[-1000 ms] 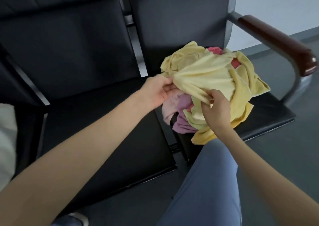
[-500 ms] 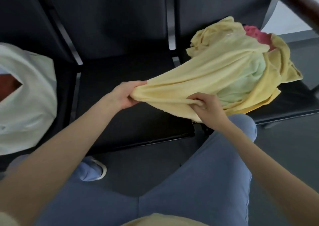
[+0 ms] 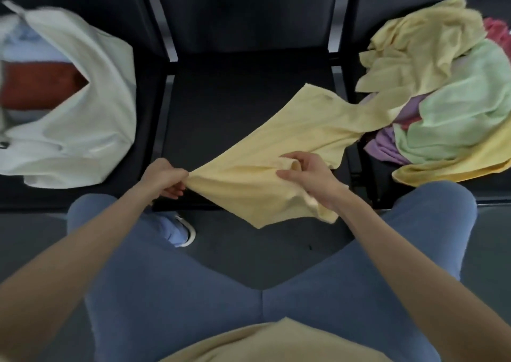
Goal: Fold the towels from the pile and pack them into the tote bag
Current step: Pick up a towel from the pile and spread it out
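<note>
Seen from the head camera, looking down past the person's blue-trousered knees, a row of three black padded seats runs across the scene. The left hand (image 3: 166, 177) is curled tight, pinching one end of a pale yellow terry towel (image 3: 272, 145) between thumb and fingers at the front edge of the middle black seat (image 3: 235, 90). The right hand (image 3: 309, 176) is half closed, its thumb and fingers bunching a fold of the same towel just to the right, with a loose flap hanging below the wrist. From the hands the towel stretches up and to the right across the middle seat, and its far end lies against the heap of crumpled towels (image 3: 448, 104) in yellow, mint green, purple and pink on the right-hand seat; whether that end is free of the heap cannot be told. On the left-hand seat sits the cream fabric tote bag (image 3: 83, 107), its mouth open toward the viewer, with something rust-red and something pale blue already inside. The step in hand looks to be drawing this one towel clear and spreading it for folding. To do that well, the far end would best come fully away from the heap so nothing else drags along. The right hand would then shift from its bunched hold to a corner, so that both hands hold one edge taut. The middle seat offers a flat place to lay the towel and fold it evenly before it goes left into the bag.
</note>
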The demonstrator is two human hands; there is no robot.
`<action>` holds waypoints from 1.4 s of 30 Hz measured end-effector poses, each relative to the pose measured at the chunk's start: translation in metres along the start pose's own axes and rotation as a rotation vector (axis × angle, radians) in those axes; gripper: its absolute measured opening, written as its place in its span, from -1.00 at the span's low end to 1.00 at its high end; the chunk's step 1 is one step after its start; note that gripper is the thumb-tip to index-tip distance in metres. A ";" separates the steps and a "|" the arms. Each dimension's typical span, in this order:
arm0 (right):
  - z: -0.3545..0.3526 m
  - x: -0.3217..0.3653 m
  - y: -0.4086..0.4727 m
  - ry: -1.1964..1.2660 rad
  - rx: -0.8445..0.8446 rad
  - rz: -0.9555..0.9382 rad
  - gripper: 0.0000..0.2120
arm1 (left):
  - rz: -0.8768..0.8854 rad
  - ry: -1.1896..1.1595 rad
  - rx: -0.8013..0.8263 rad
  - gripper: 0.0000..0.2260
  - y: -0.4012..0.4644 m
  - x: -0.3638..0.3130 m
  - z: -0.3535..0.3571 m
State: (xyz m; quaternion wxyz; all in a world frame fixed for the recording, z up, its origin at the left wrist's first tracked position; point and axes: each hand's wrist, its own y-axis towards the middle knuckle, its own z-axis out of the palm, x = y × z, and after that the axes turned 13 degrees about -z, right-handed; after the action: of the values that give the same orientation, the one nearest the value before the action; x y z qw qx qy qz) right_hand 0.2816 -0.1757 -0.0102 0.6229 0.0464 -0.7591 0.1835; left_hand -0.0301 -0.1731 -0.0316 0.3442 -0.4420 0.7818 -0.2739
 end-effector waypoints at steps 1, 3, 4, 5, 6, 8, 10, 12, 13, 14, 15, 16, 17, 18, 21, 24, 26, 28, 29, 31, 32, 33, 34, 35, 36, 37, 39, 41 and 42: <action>-0.001 -0.001 0.004 -0.017 0.007 0.004 -0.63 | 0.024 0.066 -0.004 -0.82 0.002 0.001 -0.002; -0.003 0.000 0.011 -0.028 0.026 -0.007 -0.65 | 0.093 0.204 -0.048 -0.80 0.003 -0.003 -0.001; -0.005 0.001 0.015 -0.029 0.019 -0.012 -0.67 | 0.127 0.251 -0.091 -0.79 0.003 -0.009 0.001; -0.008 0.001 0.020 -0.035 -0.004 -0.022 -0.71 | 0.154 0.284 -0.142 -0.79 0.003 -0.017 0.004; -0.012 0.000 0.025 -0.053 -0.040 -0.035 -0.76 | 0.184 0.303 -0.197 -0.79 0.003 -0.026 0.009; -0.021 -0.003 0.034 -0.092 -0.111 -0.066 -0.86 | 0.263 0.302 -0.264 -0.82 0.005 -0.049 0.021; -0.031 -0.004 0.043 -0.089 -0.160 -0.076 -0.86 | 0.372 0.274 -0.278 -0.86 0.007 -0.074 0.035; -0.044 -0.002 0.050 -0.047 -0.185 -0.082 -0.85 | 0.455 0.233 -0.282 -0.92 0.009 -0.100 0.049; -0.050 0.000 0.054 -0.033 -0.188 -0.097 -0.86 | 0.490 0.222 -0.271 -0.88 0.010 -0.114 0.056; -0.056 0.001 0.059 -0.032 -0.188 -0.118 -0.86 | 0.529 0.223 -0.253 -0.85 0.011 -0.129 0.064; -0.061 0.000 0.065 -0.051 -0.188 -0.144 -0.85 | 0.570 0.236 -0.230 -0.83 0.013 -0.144 0.071; -0.066 -0.001 0.072 -0.078 -0.190 -0.169 -0.84 | 0.614 0.249 -0.209 -0.82 0.014 -0.159 0.079; -0.070 -0.004 0.079 -0.109 -0.190 -0.192 -0.82 | 0.655 0.256 -0.190 -0.81 0.016 -0.174 0.087; -0.074 -0.007 0.087 -0.139 -0.190 -0.208 -0.80 | 0.688 0.256 -0.172 -0.81 0.019 -0.188 0.095; -0.084 -0.020 0.100 -0.203 -0.178 -0.239 -0.81 | 0.724 0.204 -0.130 -0.80 0.026 -0.227 0.119; -0.091 -0.035 0.105 -0.257 -0.183 -0.274 -0.77 | 0.698 0.135 -0.126 -0.79 0.031 -0.258 0.144; -0.095 -0.044 0.107 -0.281 -0.184 -0.287 -0.76 | 0.670 0.105 -0.122 -0.76 0.035 -0.272 0.162; -0.099 -0.050 0.111 -0.315 -0.178 -0.300 -0.82 | 0.645 0.091 -0.137 -0.74 0.038 -0.279 0.178; -0.101 -0.052 0.112 -0.322 -0.182 -0.306 -0.84 | 0.636 0.091 -0.150 -0.73 0.040 -0.281 0.185; -0.104 -0.053 0.116 -0.323 -0.197 -0.329 -0.86 | 0.634 0.096 -0.190 -0.76 0.044 -0.283 0.195; -0.105 -0.053 0.117 -0.325 -0.208 -0.343 -0.89 | 0.637 0.097 -0.209 -0.80 0.046 -0.283 0.198; -0.106 -0.051 0.117 -0.323 -0.219 -0.355 -0.92 | 0.639 0.089 -0.218 -0.86 0.047 -0.283 0.200; -0.107 -0.050 0.117 -0.316 -0.232 -0.365 -0.95 | 0.645 0.072 -0.218 -0.90 0.046 -0.283 0.201; -0.108 -0.049 0.116 -0.311 -0.244 -0.379 -0.97 | 0.654 0.043 -0.203 -0.91 0.044 -0.281 0.200; -0.109 -0.047 0.115 -0.308 -0.262 -0.403 -0.98 | 0.668 -0.002 -0.170 -0.91 0.040 -0.279 0.198; -0.110 -0.047 0.115 -0.307 -0.285 -0.432 -0.97 | 0.688 -0.062 -0.119 -0.91 0.035 -0.276 0.195; -0.113 -0.045 0.114 -0.312 -0.350 -0.474 -0.96 | 0.726 -0.182 0.009 -0.90 0.020 -0.268 0.187; -0.117 -0.045 0.115 -0.334 -0.432 -0.495 -0.93 | 0.736 -0.212 0.122 -0.89 0.000 -0.260 0.178; -0.118 -0.045 0.116 -0.333 -0.457 -0.501 -0.92 | 0.739 -0.201 0.162 -0.86 -0.009 -0.257 0.174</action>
State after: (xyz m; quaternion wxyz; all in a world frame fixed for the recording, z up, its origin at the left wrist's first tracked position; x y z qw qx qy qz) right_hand 0.3665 -0.0354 -0.0605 0.5107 0.1198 -0.8364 -0.1589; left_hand 0.2052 0.0270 -0.0557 0.5281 -0.1268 0.8265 -0.1478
